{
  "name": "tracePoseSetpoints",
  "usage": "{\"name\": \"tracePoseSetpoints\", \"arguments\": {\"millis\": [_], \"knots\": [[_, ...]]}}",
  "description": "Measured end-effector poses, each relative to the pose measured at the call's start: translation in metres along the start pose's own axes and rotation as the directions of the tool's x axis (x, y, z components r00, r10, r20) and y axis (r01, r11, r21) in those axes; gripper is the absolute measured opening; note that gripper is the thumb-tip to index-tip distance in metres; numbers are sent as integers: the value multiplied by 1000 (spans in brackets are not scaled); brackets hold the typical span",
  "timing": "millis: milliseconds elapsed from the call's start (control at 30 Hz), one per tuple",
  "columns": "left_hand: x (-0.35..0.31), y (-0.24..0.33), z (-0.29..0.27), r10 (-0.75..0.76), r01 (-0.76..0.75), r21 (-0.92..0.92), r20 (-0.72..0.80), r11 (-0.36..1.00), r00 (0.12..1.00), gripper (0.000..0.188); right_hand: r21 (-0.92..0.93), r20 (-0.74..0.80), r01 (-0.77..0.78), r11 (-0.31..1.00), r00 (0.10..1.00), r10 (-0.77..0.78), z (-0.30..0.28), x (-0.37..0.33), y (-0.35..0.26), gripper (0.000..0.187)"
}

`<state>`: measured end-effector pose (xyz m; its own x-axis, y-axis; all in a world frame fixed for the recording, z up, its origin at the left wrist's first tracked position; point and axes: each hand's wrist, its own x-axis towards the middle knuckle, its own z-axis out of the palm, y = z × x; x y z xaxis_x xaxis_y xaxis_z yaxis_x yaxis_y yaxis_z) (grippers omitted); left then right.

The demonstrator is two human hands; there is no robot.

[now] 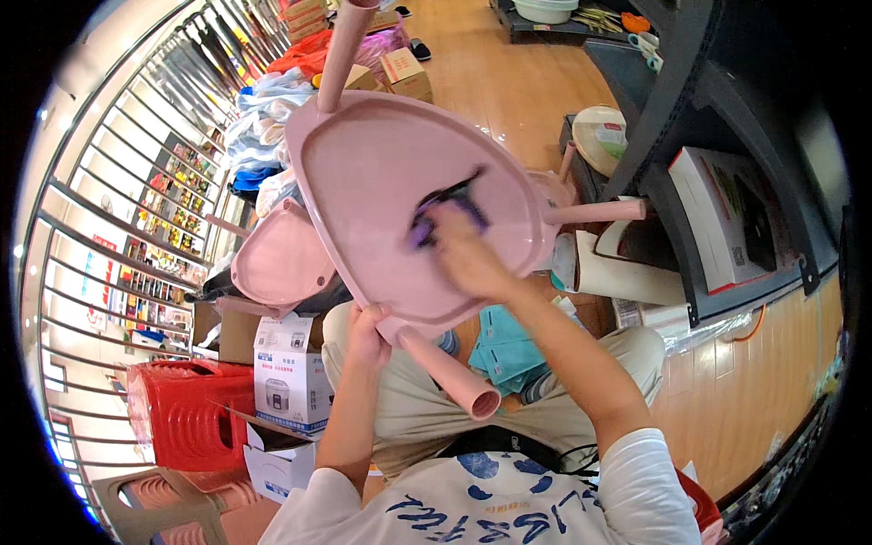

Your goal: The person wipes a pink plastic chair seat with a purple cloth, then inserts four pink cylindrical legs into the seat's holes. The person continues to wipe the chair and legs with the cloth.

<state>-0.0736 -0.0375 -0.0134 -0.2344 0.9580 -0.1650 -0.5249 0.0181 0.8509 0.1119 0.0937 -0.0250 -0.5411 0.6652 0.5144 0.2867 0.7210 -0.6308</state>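
Note:
A pink plastic shelf tier (363,173), roughly triangular with a raised rim, is tilted up over my lap. At its corners are pink tubular legs; the nearest leg (450,372) shows its hollow, threaded end. My left hand (368,336) is closed on the tier's near-left edge, beside that leg. My right hand (465,259) presses a purple and black cloth (422,232) onto the tier's face. Motion smears this hand and the cloth, so the individual fingers are hard to make out.
Another pink tier (282,254) lies to the left, near a white printed carton (289,377) and stacked red stools (195,413). Metal bars (118,209) run along the left. Black shelving (718,127) holding a white box (727,218) stands at right. Teal packets (504,345) lie between my legs.

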Motion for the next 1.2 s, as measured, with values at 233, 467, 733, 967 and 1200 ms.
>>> {"name": "tracePoseSetpoints", "arguments": {"millis": [233, 467, 733, 967, 1200], "knots": [[-2, 8, -27, -69, 71, -78, 29, 994, 997, 50, 35, 91, 15, 999, 996, -18, -9, -33, 15, 37], [-15, -11, -15, -89, 86, 106, 22, 991, 996, 45, 144, -37, 66, 987, 997, -61, 28, 10, -18, 41], [-48, 4, 4, 196, -193, 208, 4, 959, 981, 49, 14, 29, -46, 999, 999, 46, -6, -40, 0, 36], [-34, -6, -5, 10, -21, 226, 50, 974, 999, 52, 248, -382, -252, 935, 862, 334, 6, 19, 13, 45], [-28, 5, -13, -26, 32, 75, -77, 997, 997, 49, 380, 184, 88, 921, 968, -169, 44, -23, -34, 36]]}}
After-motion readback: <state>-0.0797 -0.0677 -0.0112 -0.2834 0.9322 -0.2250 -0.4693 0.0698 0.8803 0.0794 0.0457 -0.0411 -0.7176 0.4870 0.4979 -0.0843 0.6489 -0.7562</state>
